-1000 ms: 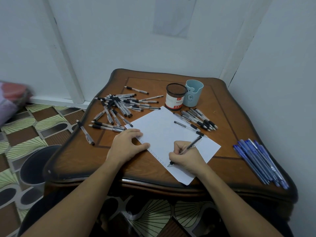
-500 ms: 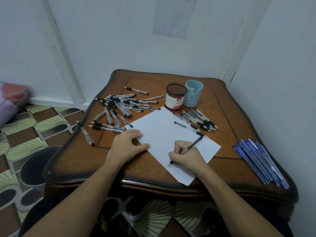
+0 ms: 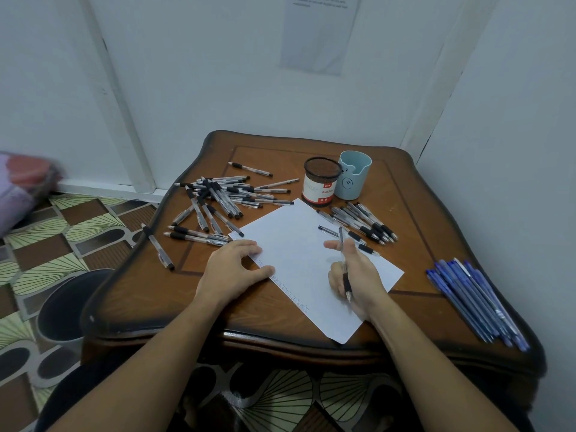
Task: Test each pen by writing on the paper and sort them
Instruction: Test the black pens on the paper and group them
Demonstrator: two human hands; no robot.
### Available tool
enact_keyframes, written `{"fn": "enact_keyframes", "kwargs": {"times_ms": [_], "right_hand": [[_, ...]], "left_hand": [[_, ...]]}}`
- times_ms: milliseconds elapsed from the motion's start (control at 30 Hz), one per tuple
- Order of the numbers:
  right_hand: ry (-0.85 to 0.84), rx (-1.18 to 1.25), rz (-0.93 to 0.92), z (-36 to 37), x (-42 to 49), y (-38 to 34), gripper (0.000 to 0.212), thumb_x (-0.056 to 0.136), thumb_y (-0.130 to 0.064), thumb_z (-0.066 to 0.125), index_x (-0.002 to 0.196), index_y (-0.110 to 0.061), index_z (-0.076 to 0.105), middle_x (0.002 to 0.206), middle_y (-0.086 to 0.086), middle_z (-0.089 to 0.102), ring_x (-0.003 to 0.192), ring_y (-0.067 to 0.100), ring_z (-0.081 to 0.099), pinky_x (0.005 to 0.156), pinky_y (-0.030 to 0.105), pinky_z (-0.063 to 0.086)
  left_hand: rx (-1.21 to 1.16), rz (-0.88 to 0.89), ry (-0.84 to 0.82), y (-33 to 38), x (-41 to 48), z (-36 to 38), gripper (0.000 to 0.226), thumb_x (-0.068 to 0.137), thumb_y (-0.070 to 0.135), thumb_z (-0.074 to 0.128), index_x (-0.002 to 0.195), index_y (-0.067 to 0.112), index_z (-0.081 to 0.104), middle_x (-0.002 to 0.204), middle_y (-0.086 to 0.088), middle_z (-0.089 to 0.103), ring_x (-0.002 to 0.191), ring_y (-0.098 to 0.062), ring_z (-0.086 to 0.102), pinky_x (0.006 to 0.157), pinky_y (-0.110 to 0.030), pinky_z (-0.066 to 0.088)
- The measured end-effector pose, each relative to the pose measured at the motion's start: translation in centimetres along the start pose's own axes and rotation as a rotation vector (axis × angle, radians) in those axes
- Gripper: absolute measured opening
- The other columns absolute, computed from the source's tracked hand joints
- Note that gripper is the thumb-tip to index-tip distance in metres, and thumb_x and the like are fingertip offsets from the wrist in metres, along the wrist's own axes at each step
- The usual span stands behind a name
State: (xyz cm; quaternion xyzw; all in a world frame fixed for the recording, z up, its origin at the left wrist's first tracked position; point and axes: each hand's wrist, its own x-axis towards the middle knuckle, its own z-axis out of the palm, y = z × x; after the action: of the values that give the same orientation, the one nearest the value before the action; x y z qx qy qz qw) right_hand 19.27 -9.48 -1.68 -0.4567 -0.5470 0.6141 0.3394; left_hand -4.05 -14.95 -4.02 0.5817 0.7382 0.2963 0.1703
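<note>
Gripping a black-grip pen in the right hand, fingers curled round the barrel, tip turned up off the paper. Pinning the sheet's left edge with a relaxed, loose-fingered left hand. Got a row of test marks down that edge, so well underway. Looks like a tidy tested bunch just right of the sheet, blue pens parked further out. Nowhere near done though: big messy pile waiting on the left of the surface.
</note>
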Motion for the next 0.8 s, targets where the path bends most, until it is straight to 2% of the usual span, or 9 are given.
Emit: {"fn": "enact_keyframes", "kwargs": {"times_ms": [233, 433, 500, 533, 600, 633, 700, 733, 800], "right_hand": [[0.023, -0.117, -0.009, 0.3, 0.2, -0.3, 0.036, 0.106, -0.037, 0.033, 0.105, -0.014, 0.061, 0.045, 0.005, 0.045, 0.043, 0.017, 0.036, 0.048, 0.031, 0.033], [0.009, 0.096, 0.28, -0.9, 2.2, -2.0, 0.029, 0.102, -0.017, 0.036, 0.113, -0.016, 0.064, 0.06, 0.003, 0.043, 0.05, 0.013, 0.038, 0.045, 0.026, 0.03], [0.114, -0.057, 0.271, -1.8, 3.8, -3.1, 0.024, 0.095, -0.009, 0.04, 0.101, -0.008, 0.063, 0.063, 0.001, 0.043, 0.051, 0.013, 0.037, 0.046, 0.025, 0.027], [0.157, -0.233, 0.206, -2.3, 4.7, -3.8, 0.021, 0.093, -0.006, 0.041, 0.095, -0.007, 0.061, 0.065, 0.001, 0.045, 0.051, 0.015, 0.037, 0.047, 0.026, 0.026], [0.229, -0.674, 0.029, -3.6, 6.4, -5.0, 0.024, 0.094, -0.002, 0.046, 0.106, -0.003, 0.066, 0.079, 0.01, 0.057, 0.063, 0.024, 0.051, 0.055, 0.033, 0.038], [0.263, -0.83, -0.041, -4.1, 7.1, -5.5, 0.027, 0.094, -0.001, 0.05, 0.118, -0.002, 0.064, 0.093, 0.014, 0.063, 0.079, 0.029, 0.059, 0.067, 0.037, 0.047], [0.331, -0.926, -0.103, -5.2, 8.6, -6.1, 0.04, 0.093, 0.001, 0.057, 0.132, -0.01, 0.057, 0.114, 0.009, 0.064, 0.103, 0.029, 0.06, 0.083, 0.038, 0.049], [0.367, -0.924, -0.116, -5.5, 9.3, -6.0, 0.042, 0.093, 0.001, 0.059, 0.132, -0.014, 0.056, 0.117, 0.008, 0.063, 0.103, 0.027, 0.059, 0.082, 0.036, 0.05], [0.427, -0.958, -0.094, -5.9, 10.7, -5.8, 0.029, 0.093, -0.002, 0.062, 0.119, -0.015, 0.06, 0.11, 0.007, 0.064, 0.095, 0.023, 0.058, 0.075, 0.031, 0.046]], "left_hand": [[0.007, 0.0, -0.005, 0.0, 0.0, -0.1, 0.059, 0.075, 0.061, 0.069, 0.124, 0.029, 0.063, 0.136, 0.013, 0.054, 0.126, -0.005, 0.044, 0.111, -0.041, 0.035], [0.003, -0.001, -0.008, 0.3, -0.1, -0.2, 0.059, 0.075, 0.06, 0.07, 0.124, 0.028, 0.063, 0.136, 0.011, 0.054, 0.126, -0.006, 0.044, 0.111, -0.044, 0.035], [0.005, -0.004, -0.009, 0.3, -0.1, -0.3, 0.06, 0.075, 0.061, 0.069, 0.124, 0.028, 0.063, 0.136, 0.012, 0.054, 0.126, -0.006, 0.044, 0.11, -0.044, 0.035], [0.004, -0.004, -0.006, 0.2, -0.1, -0.3, 0.06, 0.075, 0.06, 0.069, 0.124, 0.028, 0.063, 0.136, 0.012, 0.054, 0.126, -0.006, 0.044, 0.11, -0.042, 0.036], [0.002, -0.002, 0.001, 0.2, -0.1, -0.3, 0.06, 0.075, 0.06, 0.07, 0.124, 0.027, 0.064, 0.136, 0.013, 0.054, 0.126, -0.006, 0.045, 0.11, -0.039, 0.036], [0.001, -0.002, 0.0, 0.2, -0.1, -0.3, 0.06, 0.075, 0.06, 0.07, 0.124, 0.027, 0.064, 0.136, 0.013, 0.054, 0.126, -0.006, 0.045, 0.11, -0.039, 0.036], [0.001, -0.004, -0.006, 0.1, 0.0, -0.3, 0.06, 0.075, 0.061, 0.069, 0.125, 0.028, 0.063, 0.136, 0.013, 0.053, 0.126, -0.005, 0.044, 0.111, -0.04, 0.035], [0.004, -0.005, -0.008, 0.1, 0.0, -0.3, 0.06, 0.075, 0.061, 0.069, 0.125, 0.028, 0.063, 0.136, 0.014, 0.053, 0.126, -0.005, 0.044, 0.111, -0.041, 0.035], [0.009, -0.008, -0.012, 0.1, 0.0, -0.3, 0.06, 0.075, 0.061, 0.068, 0.126, 0.029, 0.062, 0.137, 0.014, 0.052, 0.127, -0.005, 0.043, 0.112, -0.041, 0.033]]}}
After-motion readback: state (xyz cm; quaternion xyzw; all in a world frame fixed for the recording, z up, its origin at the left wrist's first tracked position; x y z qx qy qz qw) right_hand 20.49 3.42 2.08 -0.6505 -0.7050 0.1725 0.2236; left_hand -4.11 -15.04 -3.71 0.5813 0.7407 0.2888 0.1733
